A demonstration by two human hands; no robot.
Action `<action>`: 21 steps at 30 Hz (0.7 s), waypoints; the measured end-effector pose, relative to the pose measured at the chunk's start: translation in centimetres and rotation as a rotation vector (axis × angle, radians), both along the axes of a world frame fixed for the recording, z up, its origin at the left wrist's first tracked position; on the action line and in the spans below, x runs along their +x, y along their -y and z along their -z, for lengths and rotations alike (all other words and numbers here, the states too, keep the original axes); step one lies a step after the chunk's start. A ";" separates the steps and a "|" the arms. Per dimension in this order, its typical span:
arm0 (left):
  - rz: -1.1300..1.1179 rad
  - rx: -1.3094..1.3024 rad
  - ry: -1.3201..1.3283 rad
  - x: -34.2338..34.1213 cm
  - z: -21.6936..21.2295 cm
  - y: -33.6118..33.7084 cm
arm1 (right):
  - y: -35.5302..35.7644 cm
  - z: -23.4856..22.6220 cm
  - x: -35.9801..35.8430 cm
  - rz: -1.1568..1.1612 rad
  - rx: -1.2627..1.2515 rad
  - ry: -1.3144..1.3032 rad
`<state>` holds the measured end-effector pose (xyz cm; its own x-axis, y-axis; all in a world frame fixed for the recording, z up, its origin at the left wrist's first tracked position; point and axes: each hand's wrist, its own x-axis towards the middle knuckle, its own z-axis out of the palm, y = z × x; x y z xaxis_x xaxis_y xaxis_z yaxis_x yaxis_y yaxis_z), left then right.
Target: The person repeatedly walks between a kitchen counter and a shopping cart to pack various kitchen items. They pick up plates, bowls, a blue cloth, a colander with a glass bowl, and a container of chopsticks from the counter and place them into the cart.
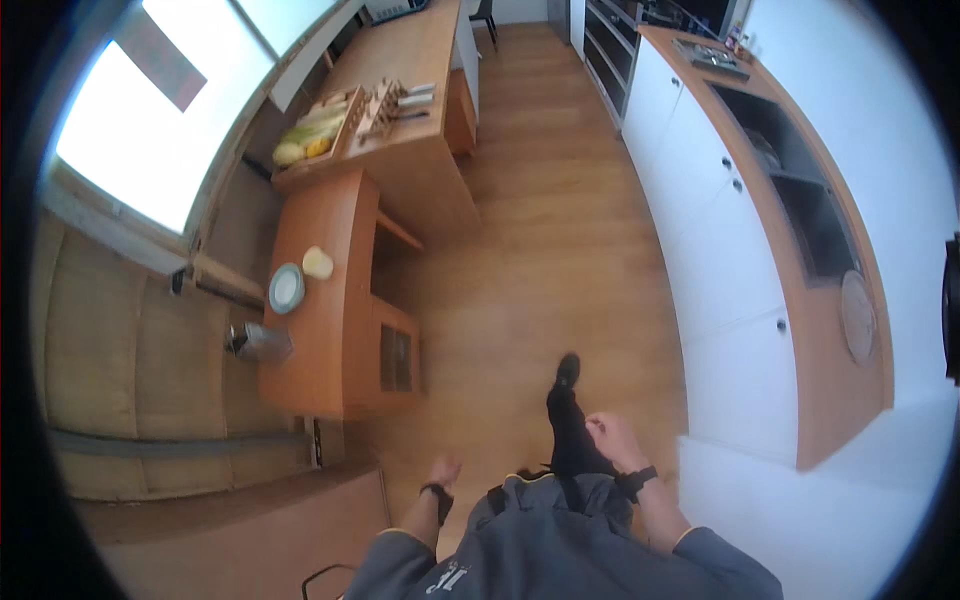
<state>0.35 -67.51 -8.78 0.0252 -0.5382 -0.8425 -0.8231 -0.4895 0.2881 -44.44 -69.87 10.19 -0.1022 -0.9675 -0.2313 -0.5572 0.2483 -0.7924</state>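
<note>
My left hand (446, 471) hangs low beside my body, over the floor, with a black band at its wrist; its fingers are small and smeared. In front of my right thigh, my right hand (613, 440) is raised with its fingers curled in, and nothing shows in them. A black band sits on that wrist too. Neither hand touches furniture. To the left stands a low wooden cabinet (318, 375) bearing a pale bowl (286, 288), a pale yellow piece (317, 263) and a blurred grey metallic object (262, 342) at its edge.
Beyond the cabinet, a wooden counter (400, 50) holds a tray of vegetables (318, 135) and a rack with several knives (395, 108). Along the right runs a white cabinet (720, 270) with a sink (815, 225) and a round plate (857, 318). Wooden floor (555, 200) stretches between them.
</note>
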 end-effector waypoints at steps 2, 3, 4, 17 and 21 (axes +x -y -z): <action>0.009 0.090 0.014 -0.8 -0.1 2.1 | 5.4 0.5 -3.0 -0.085 -0.041 -0.079; -0.050 0.229 0.039 -1.9 -2.0 2.7 | 7.3 0.1 -4.1 -0.074 -0.007 -0.045; -0.091 0.271 -0.040 -2.2 -3.0 3.4 | 10.7 -1.4 -5.4 -0.073 0.001 -0.012; 0.048 -0.334 -0.053 -20.9 -11.6 38.3 | 39.3 -4.2 -17.0 -0.088 -0.196 -0.023; -0.053 -0.406 -0.105 -23.9 -12.8 48.4 | 42.6 -2.4 -18.9 -0.048 -0.176 -0.063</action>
